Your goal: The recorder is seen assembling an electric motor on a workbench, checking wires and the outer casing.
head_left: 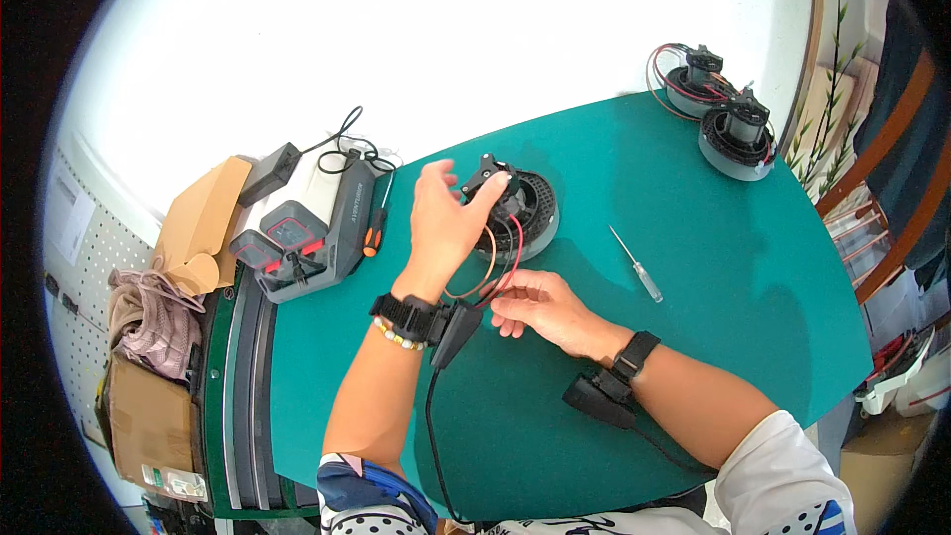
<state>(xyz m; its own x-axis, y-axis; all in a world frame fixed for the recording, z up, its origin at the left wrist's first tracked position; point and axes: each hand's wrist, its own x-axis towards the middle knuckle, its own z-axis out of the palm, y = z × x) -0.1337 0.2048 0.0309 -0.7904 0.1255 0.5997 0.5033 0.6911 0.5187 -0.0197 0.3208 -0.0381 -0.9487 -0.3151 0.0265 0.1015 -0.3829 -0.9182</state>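
Upright on the green table sits a round motor unit (538, 226) with a black slotted body, a grey rim and a black bracket on top. My left hand (446, 218) grips its bracket from the left, with the thumb on the top and the fingers curled behind. Red, black and brown wires (519, 246) loop out of the unit toward me. Just in front of it, my right hand (543, 309) has its fingertips closed at those wires; the wire ends are hidden by the fingers and my left wrist strap.
Right of my hands lies a clear-handled screwdriver (639, 266). Two similar motor units (735, 144) stand at the far right. At left are a grey-and-white device (312, 228), an orange-and-black screwdriver (372, 235) and an open cardboard box (198, 218). Cabled black modules (456, 335) are strapped to my wrists.
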